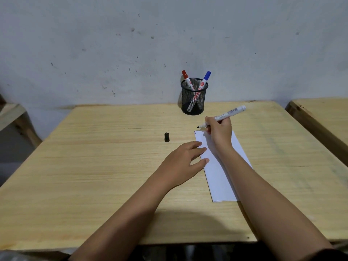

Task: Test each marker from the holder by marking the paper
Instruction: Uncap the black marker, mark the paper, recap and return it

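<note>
My right hand [220, 131] grips an uncapped black marker [231, 112], its tip just past the far left corner of the white paper [218, 178]. A short black mark [195, 131] shows at that corner. My left hand [185, 160] lies flat, fingers apart, pressing on the paper's left edge. The marker's black cap [166, 137] lies on the table to the left. At the back stands a black mesh holder [194, 99] with a red-capped marker [186, 77] and a blue-capped marker [205, 78] in it.
The wooden table [94, 166] meets a grey wall at its far edge. A second wooden table [323, 113] stands to the right across a narrow gap, and a wooden piece [11, 113] shows at the far left.
</note>
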A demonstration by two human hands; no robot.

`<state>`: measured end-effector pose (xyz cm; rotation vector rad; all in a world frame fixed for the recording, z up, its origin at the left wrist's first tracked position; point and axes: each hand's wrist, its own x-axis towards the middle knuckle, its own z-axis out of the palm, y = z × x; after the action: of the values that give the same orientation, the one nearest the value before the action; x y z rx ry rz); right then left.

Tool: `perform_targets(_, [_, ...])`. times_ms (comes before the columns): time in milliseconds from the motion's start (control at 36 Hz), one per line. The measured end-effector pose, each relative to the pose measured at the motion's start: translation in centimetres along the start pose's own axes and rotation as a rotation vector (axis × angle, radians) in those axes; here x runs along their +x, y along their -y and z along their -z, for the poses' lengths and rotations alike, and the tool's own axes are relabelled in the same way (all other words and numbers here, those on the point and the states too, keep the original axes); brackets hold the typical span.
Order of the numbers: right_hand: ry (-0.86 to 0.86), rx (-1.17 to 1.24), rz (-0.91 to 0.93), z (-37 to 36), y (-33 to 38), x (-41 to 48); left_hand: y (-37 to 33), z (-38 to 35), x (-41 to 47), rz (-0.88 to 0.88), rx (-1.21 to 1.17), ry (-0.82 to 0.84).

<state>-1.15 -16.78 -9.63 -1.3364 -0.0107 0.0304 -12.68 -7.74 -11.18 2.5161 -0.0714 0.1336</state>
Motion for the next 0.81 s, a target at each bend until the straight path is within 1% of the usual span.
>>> perform_targets(83, [-0.008, 0.175, -0.064, 0.3, 0.1, 0.3, -0.1, 0.1, 0.1, -0.007, 0.006, 0.005])
perform_targets(222, [-0.001, 0.281, -0.085, 0.7, 0.0, 0.6, -0.6, 0.6, 0.4, -0.038, 0.072, 0.021])
perform_targets(250, [0.005, 0.296, -0.085, 0.7, 0.0, 0.6, -0.7, 0.9, 0.4, -0.047, 0.095, -0.004])
perform_targets(306, [0.014, 0.327, -0.083, 0.7, 0.0, 0.7, -0.5, 1.6, 0.5, -0.044, 0.145, -0.114])
perform_targets(361, [0.017, 0.340, -0.086, 0.8, 0.1, 0.7, 0.1, 2.7, 0.8, 0.004, 0.205, -0.241])
perform_targets(389, [0.021, 0.341, -0.090, 0.8, 0.2, 0.7, 0.5, 3.3, 1.0, 0.044, 0.249, -0.280])
perform_targets(417, [0.025, 0.338, -0.097, 0.8, 0.3, 0.6, 0.9, 3.8, 1.3, 0.090, 0.299, -0.293])
perform_targets(472, [0.032, 0.320, -0.107, 0.8, 0.4, 0.4, 1.7, 4.5, 1.7, 0.175, 0.384, -0.266])
perform_targets(528, [0.038, 0.300, -0.113, 0.7, 0.5, 0.3, 2.6, 4.7, 1.9, 0.214, 0.378, -0.225])
perform_targets(583, [0.041, 0.281, -0.112, 0.6, 0.8, 0.1, 3.2, 4.8, 2.2, 0.234, 0.287, -0.212])
perform_targets(639, [0.037, 0.262, -0.099, 0.5, 1.2, -0.2, 3.2, 4.9, 2.3, 0.287, 0.083, -0.276])
perform_targets(722, [0.054, 0.234, -0.053, 0.4, 2.2, -0.7, 1.7, 5.4, 2.3, 0.362, -0.473, -0.455])
perform_targets(750, [0.075, 0.228, -0.037, 0.3, 2.6, -0.8, 1.0, 5.7, 2.3, 0.374, -0.621, -0.478])
perform_targets(806, [0.120, 0.227, -0.010, 0.1, 3.4, -1.1, 0.1, 6.0, 2.6, 0.380, -0.900, -0.473])
